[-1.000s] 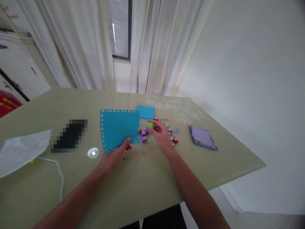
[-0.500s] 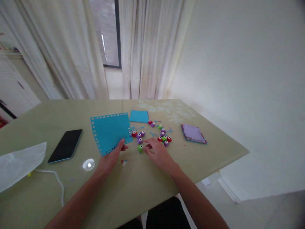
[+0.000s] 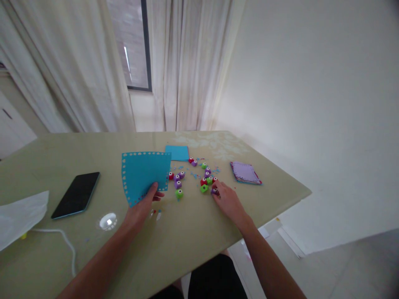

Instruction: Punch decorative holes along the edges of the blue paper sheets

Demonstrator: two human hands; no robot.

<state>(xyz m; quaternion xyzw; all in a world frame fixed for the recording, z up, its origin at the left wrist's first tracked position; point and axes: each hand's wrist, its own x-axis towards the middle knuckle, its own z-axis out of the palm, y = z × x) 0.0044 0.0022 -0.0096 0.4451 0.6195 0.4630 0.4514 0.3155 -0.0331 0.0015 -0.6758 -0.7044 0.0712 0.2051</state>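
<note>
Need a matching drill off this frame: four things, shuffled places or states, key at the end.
1. Punched blue card
2. Dark-screened device
3. Right hand
4. Lavender-topped card stack

A. Fingers at a purple eyed piece
B. Flat on the table, near its right edge
C. Gripped by the left hand
D. Lying to the left of the held card

Pairs: 1-C, 2-D, 3-A, 4-B

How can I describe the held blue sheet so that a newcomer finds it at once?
On the pale table, look for the person's left hand. It holds up the blue sheet, gripped at its bottom edge. This sheet is perforated along its top and left edges, unlike the plain blue stack lying flat behind it.
</note>
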